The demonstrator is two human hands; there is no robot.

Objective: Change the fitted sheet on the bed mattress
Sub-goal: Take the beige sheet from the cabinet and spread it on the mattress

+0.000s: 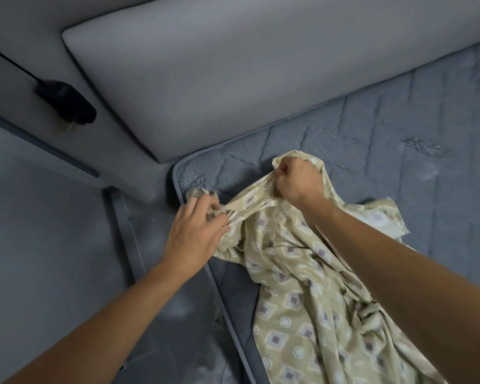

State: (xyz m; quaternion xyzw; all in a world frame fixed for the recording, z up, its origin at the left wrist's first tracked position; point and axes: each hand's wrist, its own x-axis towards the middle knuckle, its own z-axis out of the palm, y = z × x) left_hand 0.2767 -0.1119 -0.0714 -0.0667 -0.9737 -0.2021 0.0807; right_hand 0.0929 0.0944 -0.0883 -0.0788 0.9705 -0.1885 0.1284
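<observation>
Both hands grip the sheet (302, 286) at the mattress (372, 128) corner: the left hand (197, 231) pinches a gathered edge, the right hand (297, 181) is clenched on a fold. The cloth looks light, soft and limp; take it by the hem.

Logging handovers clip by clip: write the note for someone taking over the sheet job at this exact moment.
Left hand grips a bunched edge of the patterned sheet near the mattress corner.
Right hand is fisted on the same edge, farther in, beside the headboard.
The stretch between the hands is pulled taut; the rest lies crumpled on the bare quilted mattress.
Done: sheet brought to the corner.
Left: hook the edge over this corner, then fit the other corners, which are out of view.
</observation>
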